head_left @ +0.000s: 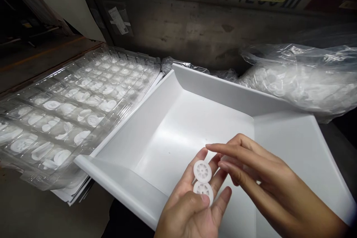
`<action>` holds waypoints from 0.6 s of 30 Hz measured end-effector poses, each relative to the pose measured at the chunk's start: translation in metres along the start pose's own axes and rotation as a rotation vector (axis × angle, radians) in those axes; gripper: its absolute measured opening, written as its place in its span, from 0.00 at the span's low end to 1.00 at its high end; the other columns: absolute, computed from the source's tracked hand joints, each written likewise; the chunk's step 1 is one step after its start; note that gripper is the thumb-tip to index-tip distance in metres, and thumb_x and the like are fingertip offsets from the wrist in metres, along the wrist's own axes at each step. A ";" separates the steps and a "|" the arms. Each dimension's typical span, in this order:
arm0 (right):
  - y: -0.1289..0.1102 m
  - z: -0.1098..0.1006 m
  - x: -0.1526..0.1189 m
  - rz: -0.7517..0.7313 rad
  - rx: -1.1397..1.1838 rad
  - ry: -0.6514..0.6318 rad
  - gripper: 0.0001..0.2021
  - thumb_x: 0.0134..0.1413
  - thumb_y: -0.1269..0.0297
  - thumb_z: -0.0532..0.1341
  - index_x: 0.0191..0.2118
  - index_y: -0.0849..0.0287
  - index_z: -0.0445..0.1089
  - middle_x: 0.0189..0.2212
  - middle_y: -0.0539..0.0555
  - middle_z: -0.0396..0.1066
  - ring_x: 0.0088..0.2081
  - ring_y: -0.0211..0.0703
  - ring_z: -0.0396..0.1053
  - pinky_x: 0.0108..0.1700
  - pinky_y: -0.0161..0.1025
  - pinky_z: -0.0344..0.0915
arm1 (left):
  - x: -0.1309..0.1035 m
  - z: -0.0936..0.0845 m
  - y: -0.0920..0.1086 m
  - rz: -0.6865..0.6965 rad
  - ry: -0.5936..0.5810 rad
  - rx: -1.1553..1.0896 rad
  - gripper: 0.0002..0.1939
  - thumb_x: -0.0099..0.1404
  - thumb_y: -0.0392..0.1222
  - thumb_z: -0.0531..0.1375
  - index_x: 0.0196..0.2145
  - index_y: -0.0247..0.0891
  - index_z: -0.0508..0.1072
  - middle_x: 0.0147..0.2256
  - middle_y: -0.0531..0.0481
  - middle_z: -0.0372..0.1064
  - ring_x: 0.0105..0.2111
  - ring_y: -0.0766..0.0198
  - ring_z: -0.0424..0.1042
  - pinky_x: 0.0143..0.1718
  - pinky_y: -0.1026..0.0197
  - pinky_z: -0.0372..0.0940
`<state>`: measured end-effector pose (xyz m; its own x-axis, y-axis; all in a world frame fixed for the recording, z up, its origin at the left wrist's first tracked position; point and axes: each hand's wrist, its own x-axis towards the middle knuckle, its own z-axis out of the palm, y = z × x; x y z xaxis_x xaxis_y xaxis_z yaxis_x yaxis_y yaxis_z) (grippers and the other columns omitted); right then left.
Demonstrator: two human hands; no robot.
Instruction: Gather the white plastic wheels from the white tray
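My left hand (192,202) is palm up over the grey-white tray (178,126). Its thumb presses on the lower of two small round white plastic wheels with spokes. That lower wheel (203,189) is partly covered by the thumb, while the upper wheel (202,171) rests against the fingers with its face fully visible. From the right, my right hand (251,171) reaches in with index finger and thumb apart. Its index fingertip is close to or touching the left fingertips; I cannot tell which. The right hand's other fingers are partly hidden.
Left of the tray, a clear plastic compartment tray (64,108) holds many white plastic parts, on top of a stack of sheets (69,195). A clear bag of white parts (295,81) lies at the back right. Behind stands a machine panel (178,26).
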<state>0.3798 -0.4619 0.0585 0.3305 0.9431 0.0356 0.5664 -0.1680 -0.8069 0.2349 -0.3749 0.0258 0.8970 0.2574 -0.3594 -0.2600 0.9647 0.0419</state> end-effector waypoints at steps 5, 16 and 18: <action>-0.004 0.000 0.005 0.035 0.107 0.008 0.07 0.65 0.64 0.59 0.45 0.42 0.72 0.36 0.46 0.71 0.35 0.37 0.72 0.33 0.33 0.70 | 0.000 0.001 0.002 0.006 0.044 -0.042 0.25 0.58 0.29 0.60 0.55 0.34 0.73 0.57 0.38 0.67 0.61 0.50 0.61 0.59 0.53 0.63; -0.003 0.008 0.002 0.034 0.072 0.070 0.11 0.67 0.64 0.57 0.49 0.41 0.71 0.42 0.48 0.67 0.40 0.38 0.70 0.35 0.33 0.68 | -0.004 0.001 0.004 0.012 0.002 0.009 0.24 0.60 0.33 0.61 0.56 0.38 0.72 0.60 0.40 0.63 0.62 0.52 0.60 0.59 0.54 0.61; -0.001 0.009 0.002 0.041 0.041 0.108 0.11 0.67 0.62 0.57 0.52 0.42 0.69 0.43 0.48 0.67 0.38 0.37 0.69 0.34 0.34 0.68 | -0.004 0.000 0.005 -0.002 -0.005 0.018 0.25 0.60 0.34 0.61 0.56 0.39 0.72 0.60 0.41 0.63 0.62 0.52 0.60 0.59 0.54 0.61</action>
<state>0.3734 -0.4575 0.0544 0.4331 0.8991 0.0639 0.5203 -0.1915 -0.8322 0.2299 -0.3708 0.0276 0.8994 0.2559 -0.3544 -0.2520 0.9660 0.0578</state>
